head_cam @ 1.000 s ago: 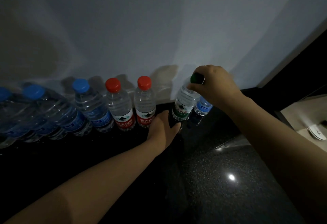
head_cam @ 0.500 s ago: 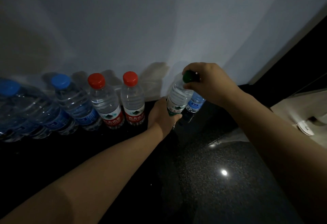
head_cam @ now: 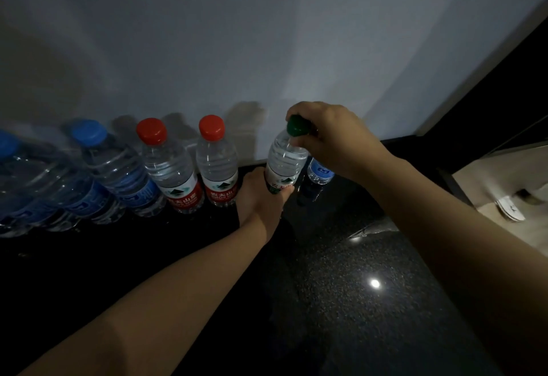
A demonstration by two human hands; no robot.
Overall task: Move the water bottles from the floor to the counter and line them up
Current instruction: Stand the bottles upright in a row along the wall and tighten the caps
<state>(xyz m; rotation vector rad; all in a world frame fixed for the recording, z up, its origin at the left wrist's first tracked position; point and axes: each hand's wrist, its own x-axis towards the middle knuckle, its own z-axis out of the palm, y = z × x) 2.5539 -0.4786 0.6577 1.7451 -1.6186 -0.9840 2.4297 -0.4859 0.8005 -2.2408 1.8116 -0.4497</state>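
head | green-cap bottle upright on surface, just right of red-cap bottle | left hand wraps its base, right hand pinches its cap | row mostly lined up; this one likely being aligned; floor unseen

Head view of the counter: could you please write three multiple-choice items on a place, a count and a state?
1. Where is the blue-labelled bottle behind the right hand? A. Far left of the row. B. Just right of the green-capped bottle. C. Lying flat.
2. How many red caps show? A. Two. B. One. C. Four.
3. What does the left hand do? A. Hangs idle. B. Presses the wall. C. Grips the green-capped bottle's base.
Answers: 1 B, it peeks out beside that bottle; 2 A, two neighbouring bottles wear them; 3 C, it curls round the base.
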